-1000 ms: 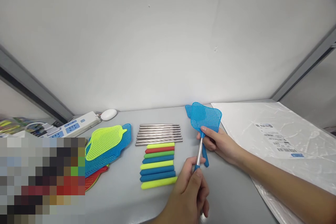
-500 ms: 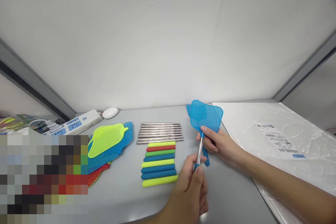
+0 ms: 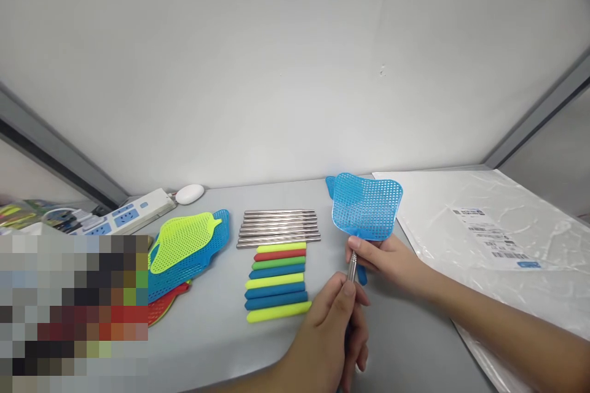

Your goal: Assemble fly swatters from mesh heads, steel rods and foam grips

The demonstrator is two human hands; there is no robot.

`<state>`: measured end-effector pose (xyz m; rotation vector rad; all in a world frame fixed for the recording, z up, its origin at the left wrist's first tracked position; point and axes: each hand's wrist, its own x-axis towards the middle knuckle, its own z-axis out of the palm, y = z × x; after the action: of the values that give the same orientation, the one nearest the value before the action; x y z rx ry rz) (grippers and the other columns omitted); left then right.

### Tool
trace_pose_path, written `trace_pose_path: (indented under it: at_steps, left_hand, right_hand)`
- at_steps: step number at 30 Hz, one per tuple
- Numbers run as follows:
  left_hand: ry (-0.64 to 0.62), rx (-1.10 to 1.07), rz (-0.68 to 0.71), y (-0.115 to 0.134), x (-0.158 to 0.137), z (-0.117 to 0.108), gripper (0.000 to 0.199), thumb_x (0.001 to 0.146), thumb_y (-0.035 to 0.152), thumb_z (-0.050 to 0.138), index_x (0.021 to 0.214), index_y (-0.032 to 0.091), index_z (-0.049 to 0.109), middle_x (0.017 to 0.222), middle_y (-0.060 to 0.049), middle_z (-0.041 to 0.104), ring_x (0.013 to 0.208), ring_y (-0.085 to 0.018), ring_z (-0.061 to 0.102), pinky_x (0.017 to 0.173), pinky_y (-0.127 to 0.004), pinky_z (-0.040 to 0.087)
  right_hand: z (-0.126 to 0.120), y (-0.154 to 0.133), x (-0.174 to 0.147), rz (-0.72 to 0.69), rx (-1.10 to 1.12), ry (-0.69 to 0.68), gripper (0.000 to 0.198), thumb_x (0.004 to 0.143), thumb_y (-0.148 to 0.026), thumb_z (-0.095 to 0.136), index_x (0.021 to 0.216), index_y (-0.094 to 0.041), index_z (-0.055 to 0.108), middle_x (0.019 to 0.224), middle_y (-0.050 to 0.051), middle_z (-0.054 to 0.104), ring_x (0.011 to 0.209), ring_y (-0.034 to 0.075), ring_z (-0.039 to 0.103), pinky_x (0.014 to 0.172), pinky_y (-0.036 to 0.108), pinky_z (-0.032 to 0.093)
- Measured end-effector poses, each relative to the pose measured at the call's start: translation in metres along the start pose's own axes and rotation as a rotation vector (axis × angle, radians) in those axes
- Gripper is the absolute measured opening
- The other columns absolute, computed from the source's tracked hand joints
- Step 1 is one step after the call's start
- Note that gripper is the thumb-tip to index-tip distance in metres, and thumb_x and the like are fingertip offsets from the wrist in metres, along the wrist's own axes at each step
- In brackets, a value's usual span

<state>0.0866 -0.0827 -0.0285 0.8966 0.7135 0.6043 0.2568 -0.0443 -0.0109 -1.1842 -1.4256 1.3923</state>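
A blue fly swatter [image 3: 367, 207] with a perforated head and a metal rod is held up between my hands. My left hand [image 3: 334, 325] is closed around the lower rod and hides the handle. My right hand [image 3: 385, 255] pinches the neck, where the rod meets the head. Behind it another blue swatter lies on the table, mostly covered; its blue handle [image 3: 362, 274] pokes out below my right hand. Left of my hands, several coloured handles [image 3: 275, 287] in yellow, red, green and blue lie in a column. Beyond them sits a row of metal rods [image 3: 279, 228].
Loose swatter heads, a yellow one [image 3: 184, 242] on top, are piled at the left. A power strip [image 3: 133, 214] and a white oval device [image 3: 189, 194] stand behind them. A white plastic package [image 3: 483, 221] covers the right side. A pale wall closes off the back.
The held swatter's head has turned to face me more fully and shifted slightly right. My left hand now covers the blue handle end that showed before. The view has shifted slightly.
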Motion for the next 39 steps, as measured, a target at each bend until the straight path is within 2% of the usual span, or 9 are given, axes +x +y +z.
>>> trace_pose_path:
  at_steps: [6, 13, 20, 25, 27, 30, 33, 36, 39]
  left_hand:
    - [-0.004, 0.002, -0.019, 0.007, -0.002, 0.002, 0.039, 0.094, 0.058, 0.037, 0.083, 0.022, 0.044, 0.045, 0.013, 0.037, 0.027, -0.004, 0.028, 0.052, -0.025, 0.044]
    - [-0.048, -0.095, -0.047, 0.008, -0.003, -0.001, 0.039, 0.095, 0.055, 0.038, 0.075, 0.021, 0.040, 0.044, 0.013, 0.035, 0.026, -0.003, 0.025, 0.052, -0.024, 0.041]
    - [-0.145, -0.227, -0.078, 0.014, -0.001, -0.005, 0.037, 0.099, 0.051, 0.031, 0.078, 0.021, 0.041, 0.040, 0.013, 0.034, 0.026, -0.005, 0.027, 0.053, -0.023, 0.041]
    - [-0.156, -0.228, -0.087, 0.013, 0.000, -0.005, 0.040, 0.097, 0.054, 0.033, 0.075, 0.021, 0.040, 0.037, 0.013, 0.031, 0.025, -0.005, 0.024, 0.052, -0.024, 0.042]
    - [-0.135, -0.194, -0.070, 0.012, 0.000, -0.004, 0.039, 0.097, 0.053, 0.033, 0.075, 0.021, 0.040, 0.037, 0.013, 0.031, 0.025, -0.005, 0.023, 0.052, -0.024, 0.042]
    - [-0.099, -0.117, -0.044, 0.010, 0.000, -0.002, 0.039, 0.097, 0.051, 0.035, 0.074, 0.021, 0.041, 0.038, 0.013, 0.032, 0.026, -0.004, 0.023, 0.053, -0.025, 0.043]
    - [-0.066, -0.069, -0.042, 0.009, -0.001, -0.001, 0.040, 0.098, 0.051, 0.035, 0.073, 0.021, 0.042, 0.039, 0.012, 0.032, 0.027, -0.004, 0.023, 0.054, -0.026, 0.044]
    - [-0.048, -0.054, -0.046, 0.008, -0.002, -0.002, 0.040, 0.096, 0.054, 0.037, 0.073, 0.021, 0.041, 0.040, 0.012, 0.033, 0.027, -0.004, 0.023, 0.052, -0.026, 0.044]
    - [-0.044, -0.056, -0.030, 0.008, -0.003, -0.002, 0.040, 0.096, 0.055, 0.037, 0.073, 0.022, 0.039, 0.039, 0.013, 0.032, 0.027, -0.005, 0.022, 0.051, -0.026, 0.044]
  right_hand:
    - [0.003, -0.002, 0.003, -0.041, -0.059, 0.144, 0.035, 0.086, -0.055, 0.061, 0.078, -0.022, 0.054, 0.071, 0.000, 0.052, 0.067, 0.015, 0.049, 0.063, 0.029, 0.041]
    - [-0.001, -0.004, 0.000, -0.009, -0.044, 0.064, 0.040, 0.089, -0.056, 0.056, 0.071, -0.021, 0.048, 0.067, -0.003, 0.042, 0.063, 0.013, 0.041, 0.060, 0.028, 0.035]
    - [0.000, 0.003, 0.006, 0.023, 0.155, -0.029, 0.047, 0.087, -0.059, 0.057, 0.066, -0.022, 0.038, 0.060, -0.008, 0.026, 0.054, 0.010, 0.022, 0.051, 0.027, 0.021]
    - [-0.002, 0.010, 0.009, 0.004, 0.287, -0.065, 0.044, 0.085, -0.055, 0.063, 0.068, -0.021, 0.041, 0.061, -0.007, 0.028, 0.053, 0.009, 0.021, 0.049, 0.026, 0.018]
    - [-0.004, 0.011, 0.008, -0.004, 0.261, -0.036, 0.043, 0.086, -0.057, 0.061, 0.068, -0.021, 0.047, 0.060, -0.006, 0.033, 0.053, 0.010, 0.027, 0.050, 0.026, 0.025]
    - [-0.007, 0.009, 0.007, 0.038, 0.229, 0.153, 0.044, 0.082, -0.064, 0.061, 0.074, -0.021, 0.054, 0.064, -0.003, 0.043, 0.057, 0.013, 0.039, 0.054, 0.028, 0.036]
    - [-0.007, 0.006, 0.006, 0.028, 0.157, 0.297, 0.043, 0.081, -0.062, 0.063, 0.070, -0.022, 0.052, 0.063, -0.002, 0.046, 0.057, 0.013, 0.041, 0.055, 0.029, 0.037]
    - [-0.003, 0.003, 0.006, 0.006, 0.092, 0.234, 0.053, 0.086, -0.062, 0.056, 0.055, -0.022, 0.039, 0.053, -0.004, 0.035, 0.050, 0.011, 0.031, 0.051, 0.029, 0.028]
    - [0.001, 0.001, 0.005, 0.002, 0.080, 0.183, 0.056, 0.088, -0.062, 0.051, 0.053, -0.022, 0.033, 0.051, -0.005, 0.030, 0.049, 0.010, 0.025, 0.050, 0.029, 0.022]
